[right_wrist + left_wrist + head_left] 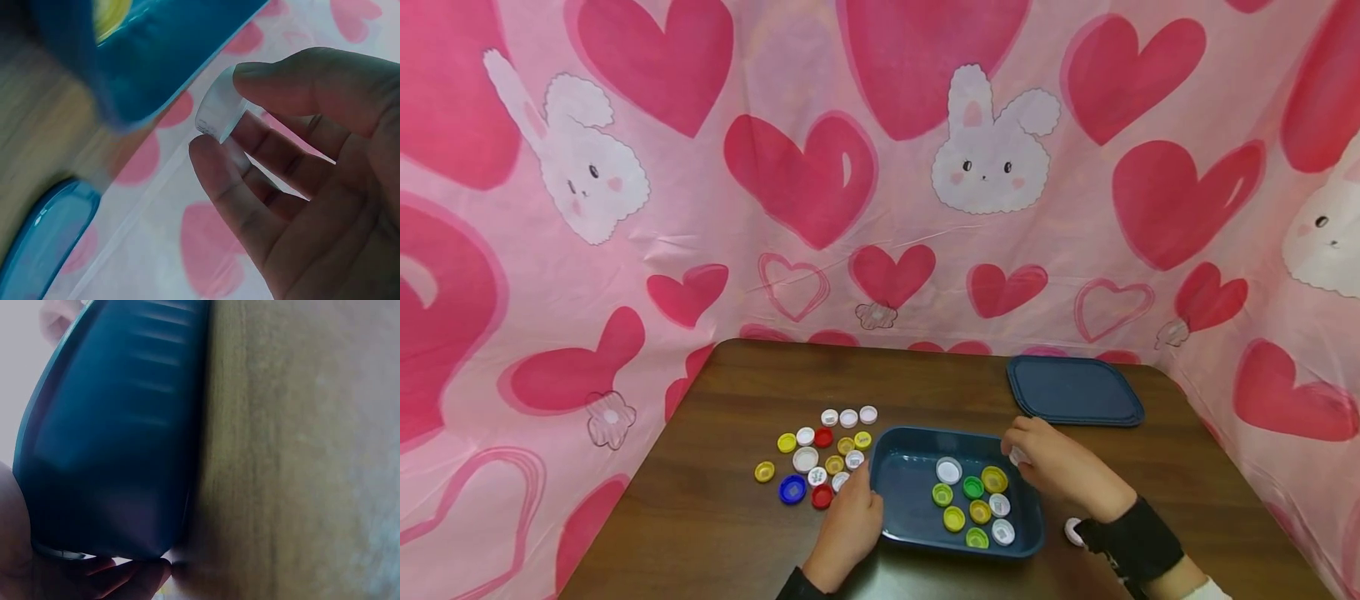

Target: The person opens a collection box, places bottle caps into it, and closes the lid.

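A dark blue tray (910,500) with raised walls stands on the wooden table. Inside lie several bottle caps in white, green and yellow, among them a green cap (973,487). My left hand (852,517) grips the tray at its left end; in the left wrist view its fingers (134,578) bend around the tray's end. Over the tray's right rim, my right hand (1060,462) pinches a white bottle cap (222,103) between thumb and fingers.
Left of the tray lie several loose caps, including a blue cap (792,489) and a red cap (822,497). Another white cap (1074,532) rests by the right wrist. A flat blue lid (1075,390) lies at the back right. Patterned cloth (805,192) hangs behind the table.
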`<state>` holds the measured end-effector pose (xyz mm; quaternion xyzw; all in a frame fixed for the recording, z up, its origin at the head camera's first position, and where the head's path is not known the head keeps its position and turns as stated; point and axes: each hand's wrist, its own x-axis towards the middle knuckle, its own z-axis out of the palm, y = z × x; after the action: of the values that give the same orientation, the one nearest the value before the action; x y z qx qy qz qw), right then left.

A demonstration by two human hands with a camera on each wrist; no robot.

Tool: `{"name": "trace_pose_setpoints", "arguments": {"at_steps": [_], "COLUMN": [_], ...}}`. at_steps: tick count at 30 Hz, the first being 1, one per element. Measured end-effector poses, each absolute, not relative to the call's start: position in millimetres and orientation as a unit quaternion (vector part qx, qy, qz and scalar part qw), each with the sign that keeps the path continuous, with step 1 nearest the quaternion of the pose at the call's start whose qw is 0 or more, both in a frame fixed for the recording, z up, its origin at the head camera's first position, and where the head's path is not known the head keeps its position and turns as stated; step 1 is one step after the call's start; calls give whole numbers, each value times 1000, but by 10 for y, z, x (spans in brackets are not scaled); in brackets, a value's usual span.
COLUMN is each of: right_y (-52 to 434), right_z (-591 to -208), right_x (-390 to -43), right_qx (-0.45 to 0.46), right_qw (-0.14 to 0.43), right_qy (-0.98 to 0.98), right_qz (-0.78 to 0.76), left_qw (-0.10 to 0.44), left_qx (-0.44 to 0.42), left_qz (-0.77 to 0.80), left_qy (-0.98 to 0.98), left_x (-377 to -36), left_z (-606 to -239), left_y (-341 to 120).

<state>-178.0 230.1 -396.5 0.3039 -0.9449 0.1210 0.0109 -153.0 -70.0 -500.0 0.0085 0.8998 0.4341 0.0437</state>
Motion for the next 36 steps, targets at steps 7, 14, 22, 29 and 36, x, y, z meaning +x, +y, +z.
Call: {"name": "trace_pose_setpoints", "arguments": {"at_steps": [7,14,22,29,36], "right_y": [2009,1849,1708,1617,1547], "right_z": [-3949,-4005,-4073,-4135,-4255], "right_x": [-1875,-1944,-2019,-2055,-2092], "right_qx": [330,341,338,342,342], "right_qw": [-9,-37,-69,-95,-109], "right_qy": [-938,-932,-932,-928,-928], "right_qz": [110,114,111,113,101], "left_qw": [41,46,46,38,41], "left_qx": [10,8,9,21,24], "left_qz": [435,440,443,440,444], "left_qy": [900,897,895,897,895], "left_x": [-1525,-1531,-1528,-1531,-1539], "left_z": [-5011,-5007,-5007,-5003,-5035], "left_y": [-704,-702,-709,-719,-730]}}
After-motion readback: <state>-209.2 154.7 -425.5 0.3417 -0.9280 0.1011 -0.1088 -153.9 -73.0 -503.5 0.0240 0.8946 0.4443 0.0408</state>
